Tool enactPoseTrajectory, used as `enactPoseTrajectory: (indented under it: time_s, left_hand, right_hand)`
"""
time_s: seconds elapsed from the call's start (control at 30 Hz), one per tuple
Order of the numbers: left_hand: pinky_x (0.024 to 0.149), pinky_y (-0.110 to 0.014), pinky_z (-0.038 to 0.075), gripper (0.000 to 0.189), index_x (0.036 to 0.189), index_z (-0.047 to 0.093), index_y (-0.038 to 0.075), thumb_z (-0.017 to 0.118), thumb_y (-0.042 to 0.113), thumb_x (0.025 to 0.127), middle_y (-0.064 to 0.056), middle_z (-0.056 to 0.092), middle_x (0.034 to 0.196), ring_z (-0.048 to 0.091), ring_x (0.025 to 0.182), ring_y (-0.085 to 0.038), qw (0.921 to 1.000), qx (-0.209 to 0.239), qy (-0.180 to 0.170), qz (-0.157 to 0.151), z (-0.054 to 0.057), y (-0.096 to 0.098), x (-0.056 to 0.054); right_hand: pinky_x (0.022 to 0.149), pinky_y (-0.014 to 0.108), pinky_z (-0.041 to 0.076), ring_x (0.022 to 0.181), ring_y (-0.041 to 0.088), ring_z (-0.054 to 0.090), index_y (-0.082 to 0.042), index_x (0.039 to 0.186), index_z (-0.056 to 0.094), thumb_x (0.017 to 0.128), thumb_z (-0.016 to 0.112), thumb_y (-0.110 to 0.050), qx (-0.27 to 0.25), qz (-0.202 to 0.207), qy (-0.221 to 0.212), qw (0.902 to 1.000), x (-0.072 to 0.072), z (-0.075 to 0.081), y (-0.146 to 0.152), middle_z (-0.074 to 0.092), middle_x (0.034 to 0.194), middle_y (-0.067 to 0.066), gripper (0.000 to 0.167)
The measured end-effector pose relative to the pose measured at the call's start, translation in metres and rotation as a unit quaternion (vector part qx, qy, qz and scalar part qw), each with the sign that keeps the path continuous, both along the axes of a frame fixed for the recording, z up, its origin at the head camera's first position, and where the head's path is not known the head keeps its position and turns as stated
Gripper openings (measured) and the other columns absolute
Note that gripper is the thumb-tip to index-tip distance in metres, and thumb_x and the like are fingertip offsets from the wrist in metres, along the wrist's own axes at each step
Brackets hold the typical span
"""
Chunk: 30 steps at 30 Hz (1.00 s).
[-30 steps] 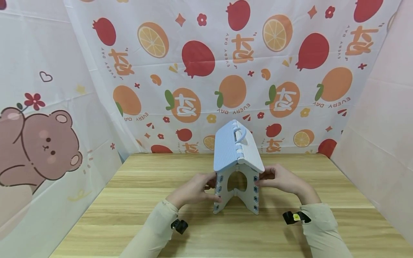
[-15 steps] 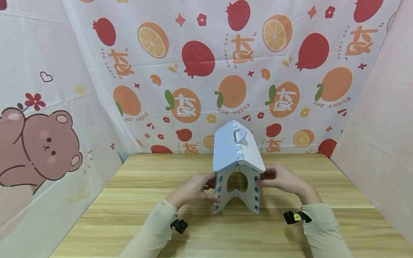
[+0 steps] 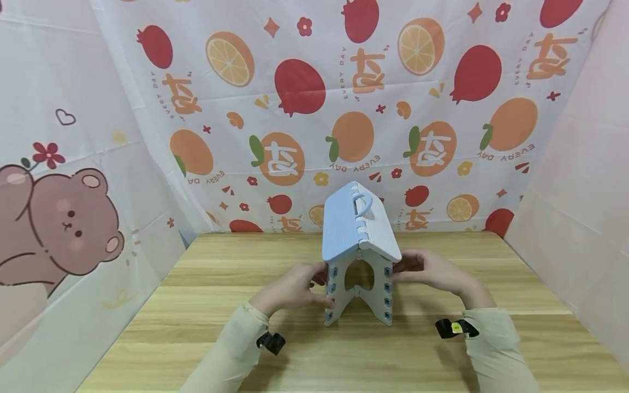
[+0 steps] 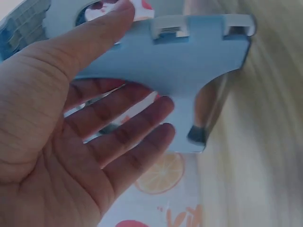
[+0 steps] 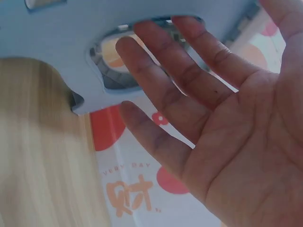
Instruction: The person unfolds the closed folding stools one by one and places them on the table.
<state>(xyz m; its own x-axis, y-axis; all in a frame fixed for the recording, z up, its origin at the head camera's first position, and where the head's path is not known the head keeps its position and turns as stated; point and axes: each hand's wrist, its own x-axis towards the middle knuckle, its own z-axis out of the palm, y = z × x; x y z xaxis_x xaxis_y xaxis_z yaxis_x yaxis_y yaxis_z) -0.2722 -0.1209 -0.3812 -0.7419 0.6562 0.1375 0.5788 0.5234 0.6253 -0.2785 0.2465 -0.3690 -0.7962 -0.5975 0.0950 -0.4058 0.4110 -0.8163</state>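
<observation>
A toy house (image 3: 363, 229) with a light blue and white roof, a loop handle on the ridge and pale blue walls stands upright on the wooden table. My left hand (image 3: 295, 289) holds its left side. Over the front corner lies the thumb (image 4: 97, 35), while the other fingers reach along the side wall's cut-out; the index tip is partly hidden. On the opposite side is my right hand (image 3: 437, 275), its fingers spread and fairly straight. Their tips touch the side wall near a window opening (image 5: 118, 78). In the head view the right thumb meets the front edge.
The wooden table (image 3: 236, 305) runs back to a hanging fruit-print cloth (image 3: 300, 125). Cloth panels also rise at the left, with a printed bear (image 3: 73, 224), and at the right. A black band (image 3: 271, 342) shows at the left wrist, another black band (image 3: 457, 328) at the right.
Both hands keep their places at the house. The house and backdrop sit slightly further left in the head view, with a small shift of the camera. The right forearm has edged right.
</observation>
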Motion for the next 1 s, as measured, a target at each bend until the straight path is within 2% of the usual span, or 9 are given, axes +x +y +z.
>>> enactPoseTrajectory:
  time_s: [0.13,0.2,0.33,0.47,0.53,0.6,0.73,0.83,1.0]
  left_hand:
    - [0.105,-0.056,0.058,0.043,0.129,0.067,0.007,0.085,0.024,0.094,-0.01,0.075,0.123,0.071,0.118,-0.036,0.9999,0.0,-0.009,0.01,0.011,-0.011,-0.001]
    - [0.106,-0.057,0.057,0.036,0.129,0.067,0.007,0.079,0.023,0.099,-0.011,0.074,0.125,0.07,0.12,-0.036,0.9996,0.001,-0.001,0.028,0.019,-0.019,-0.001]
    - [0.109,-0.057,0.056,0.033,0.137,0.063,0.007,0.067,0.018,0.107,-0.013,0.073,0.131,0.07,0.125,-0.035,0.997,0.019,0.034,0.067,0.036,-0.03,-0.003]
    - [0.115,-0.057,0.052,0.043,0.15,0.055,0.005,0.061,0.022,0.111,-0.018,0.066,0.145,0.063,0.138,-0.037,0.9917,0.059,0.083,0.079,0.049,-0.027,-0.01]
    - [0.118,-0.058,0.049,0.051,0.156,0.05,0.004,0.059,0.03,0.112,-0.019,0.06,0.155,0.058,0.144,-0.038,0.9893,0.065,0.103,0.08,0.054,-0.021,-0.014]
    - [0.122,-0.059,0.045,0.064,0.162,0.044,0.005,0.057,0.043,0.112,-0.017,0.051,0.164,0.051,0.151,-0.038,0.9883,0.059,0.113,0.084,0.058,-0.012,-0.016]
    - [0.129,-0.061,0.034,0.091,0.17,0.03,0.01,0.048,0.071,0.105,-0.012,0.035,0.175,0.038,0.16,-0.036,0.9891,0.039,0.117,0.081,0.064,0.005,-0.023]
    - [0.13,-0.06,0.032,0.106,0.172,0.024,0.013,0.041,0.087,0.098,-0.011,0.029,0.178,0.033,0.163,-0.035,0.9907,0.027,0.109,0.077,0.066,0.017,-0.029]
    - [0.131,-0.058,0.031,0.118,0.173,0.019,0.018,0.037,0.098,0.088,-0.006,0.022,0.181,0.027,0.165,-0.032,0.9926,0.009,0.09,0.08,0.07,0.032,-0.036]
  right_hand:
    - [0.098,0.024,0.059,0.117,0.019,0.074,-0.001,0.134,0.067,0.106,0.069,-0.02,-0.017,-0.024,0.001,0.9996,0.001,0.004,0.013,0.075,0.129,0.019,0.034]
    - [0.099,0.022,0.058,0.119,0.02,0.074,-0.002,0.136,0.066,0.107,0.068,-0.022,-0.026,-0.047,0.007,0.9985,0.002,0.007,0.018,0.074,0.132,0.018,0.035]
    - [0.1,0.018,0.056,0.121,0.012,0.072,-0.003,0.141,0.064,0.11,0.063,-0.024,-0.049,-0.08,0.042,0.9947,0.001,0.011,0.018,0.072,0.137,0.018,0.037]
    - [0.102,0.016,0.053,0.135,0.024,0.066,-0.005,0.149,0.057,0.113,0.058,-0.025,-0.058,-0.104,0.09,0.9888,-0.004,0.017,0.008,0.064,0.149,0.018,0.042]
    - [0.108,0.024,0.054,0.143,0.036,0.059,-0.008,0.155,0.053,0.113,0.057,-0.027,-0.05,-0.114,0.106,0.9866,-0.005,0.022,0.001,0.058,0.157,0.017,0.047]
    - [0.114,0.038,0.054,0.148,0.043,0.053,-0.008,0.161,0.047,0.113,0.057,-0.03,-0.039,-0.111,0.113,0.9866,-0.007,0.028,-0.006,0.051,0.164,0.017,0.054]
    - [0.122,0.066,0.04,0.156,0.049,0.04,-0.01,0.168,0.034,0.11,0.06,-0.042,0.001,-0.101,0.115,0.9882,-0.011,0.038,-0.02,0.035,0.174,0.019,0.072]
    - [0.125,0.069,0.033,0.159,0.048,0.033,-0.014,0.171,0.028,0.105,0.061,-0.058,0.045,-0.106,0.125,0.9854,-0.015,0.044,-0.029,0.028,0.177,0.017,0.086]
    - [0.127,0.068,0.031,0.162,0.044,0.03,-0.015,0.173,0.022,0.099,0.057,-0.075,0.086,-0.106,0.131,0.9819,-0.021,0.051,-0.04,0.023,0.178,0.019,0.101]
